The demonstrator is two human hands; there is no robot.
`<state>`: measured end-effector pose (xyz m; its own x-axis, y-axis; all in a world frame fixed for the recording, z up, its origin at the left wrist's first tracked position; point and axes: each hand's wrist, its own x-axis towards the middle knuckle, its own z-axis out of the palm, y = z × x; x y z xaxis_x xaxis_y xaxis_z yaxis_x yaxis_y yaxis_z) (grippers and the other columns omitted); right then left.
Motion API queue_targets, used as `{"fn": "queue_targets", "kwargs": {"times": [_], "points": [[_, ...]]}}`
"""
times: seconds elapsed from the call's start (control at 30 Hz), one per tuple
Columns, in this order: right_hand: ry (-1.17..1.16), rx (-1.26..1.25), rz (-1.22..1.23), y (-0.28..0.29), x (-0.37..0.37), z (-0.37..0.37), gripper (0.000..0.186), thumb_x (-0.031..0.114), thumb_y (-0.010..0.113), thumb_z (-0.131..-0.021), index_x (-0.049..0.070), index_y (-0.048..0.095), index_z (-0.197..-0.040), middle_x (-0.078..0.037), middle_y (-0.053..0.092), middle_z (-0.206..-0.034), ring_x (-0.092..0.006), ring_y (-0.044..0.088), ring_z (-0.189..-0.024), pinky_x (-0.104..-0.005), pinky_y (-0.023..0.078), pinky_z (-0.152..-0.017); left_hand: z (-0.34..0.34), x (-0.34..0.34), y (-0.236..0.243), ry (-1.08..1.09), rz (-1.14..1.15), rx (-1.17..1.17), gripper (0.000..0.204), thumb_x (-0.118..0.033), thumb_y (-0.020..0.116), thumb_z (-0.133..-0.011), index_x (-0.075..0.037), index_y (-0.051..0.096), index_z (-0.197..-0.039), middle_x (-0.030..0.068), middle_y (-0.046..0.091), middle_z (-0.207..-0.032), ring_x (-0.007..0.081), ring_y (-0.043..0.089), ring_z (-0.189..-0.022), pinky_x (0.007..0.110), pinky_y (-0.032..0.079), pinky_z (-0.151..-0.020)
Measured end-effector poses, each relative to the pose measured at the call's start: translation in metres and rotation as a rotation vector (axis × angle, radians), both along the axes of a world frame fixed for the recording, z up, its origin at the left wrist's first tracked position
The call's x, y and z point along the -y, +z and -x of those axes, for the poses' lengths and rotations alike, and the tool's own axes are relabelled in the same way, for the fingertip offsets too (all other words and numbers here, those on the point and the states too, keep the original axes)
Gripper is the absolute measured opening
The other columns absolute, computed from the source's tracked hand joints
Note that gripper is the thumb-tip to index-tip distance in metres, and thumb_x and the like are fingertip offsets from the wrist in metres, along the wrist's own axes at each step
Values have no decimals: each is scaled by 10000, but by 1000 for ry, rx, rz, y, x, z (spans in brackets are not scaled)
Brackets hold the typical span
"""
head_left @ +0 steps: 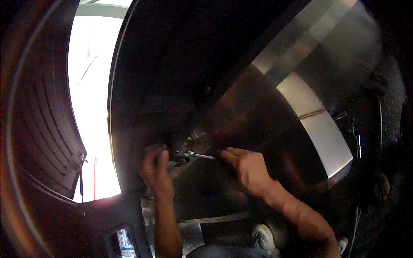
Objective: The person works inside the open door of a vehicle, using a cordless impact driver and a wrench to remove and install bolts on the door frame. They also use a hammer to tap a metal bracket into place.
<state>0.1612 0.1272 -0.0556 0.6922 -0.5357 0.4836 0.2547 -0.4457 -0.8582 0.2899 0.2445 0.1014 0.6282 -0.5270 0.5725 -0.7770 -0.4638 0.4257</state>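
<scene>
My right hand (247,165) is closed around the handle end of a slim silver wrench (202,155). The wrench points left, and its head meets a small dark metal fitting (180,160) low on a dark panel. At the left side of that fitting is my left hand (157,167), its fingers curled and thumb raised beside them. What those fingers grip is lost in shadow.
Bright light comes through an opening (94,107) on the left, beside a ribbed dark panel (43,129). A shiny metal strip (316,116) bends across the right side. Thin metal tools (359,146) lie on the dark surface at the far right. My shoe (264,238) shows below.
</scene>
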Motion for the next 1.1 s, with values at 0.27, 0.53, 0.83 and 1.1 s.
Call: {"fn": "queue_targets", "kwargs": {"times": [0.27, 0.53, 0.83, 1.1], "points": [[-89, 245, -77, 7, -8, -27, 182, 156, 638, -818, 48, 613, -963, -124, 605, -804, -348, 611, -714, -423, 490, -572, -1, -3, 2, 38, -20, 20, 216, -145, 651, -823, -8, 666, -990, 75, 637, -1009, 167, 574, -956, 306, 444, -862], [38, 73, 30, 12, 3, -18, 529, 171, 732, -618, 82, 543, -1103, -118, 633, -1040, -328, 630, -927, -440, 530, -685, -6, -9, -3, 11, 38, -70, 164, -101, 651, -837, -15, 676, -975, 66, 640, -1024, 150, 577, -947, 283, 449, -841], [-29, 79, 60, 9, -7, -31, 410, 167, 676, -655, 80, 526, -1026, -95, 626, -991, -309, 633, -881, -433, 517, -631, -4, -4, -2, -48, 52, -32, 140, -82, 643, -844, -9, 676, -958, 64, 641, -999, 132, 576, -897, 273, 454, -805], [-123, 183, -7, 18, -11, -37, 208, 234, 661, -849, 63, 560, -784, -103, 553, -673, -307, 585, -574, -411, 438, -467, 0, -3, 6, -55, 1, -38, 118, -60, 632, -839, 2, 678, -928, 61, 634, -976, 125, 570, -866, 254, 457, -760]]}}
